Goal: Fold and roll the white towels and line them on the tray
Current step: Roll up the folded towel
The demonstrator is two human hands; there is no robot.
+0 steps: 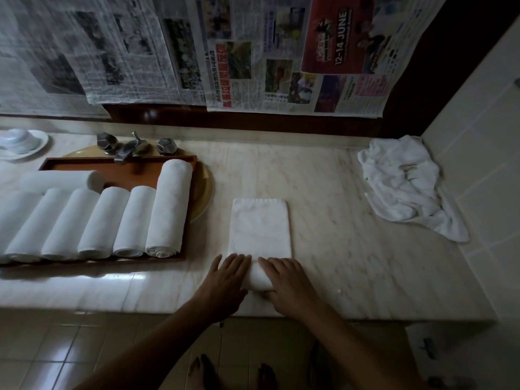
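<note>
While the folded towel [260, 229] lies on the desk [351, 249] with its long axis pointing away from the person, the left hand [225, 280] and right hand [287, 282] press flat, straight fingers [239, 260] side by side on its rolled near end, gripping nothing, with the tray [118, 164] further left.

— What do we see behind the counter [337, 220]?
— Newspaper sheets [253, 52] hung across our back wall, with a dark wooden strip [253, 122] beneath them.
— And the counter before us?
— We stand at pale marble, glossy along its near edge. A metal faucet [129, 149] with two faceted knobs [107, 142] sits at the back left, above a yellowish basin [204, 192].
— On our right?
— Light wall tiles [478, 136], and beige floor tiles [56, 347] below us. We find the light dim.
</note>
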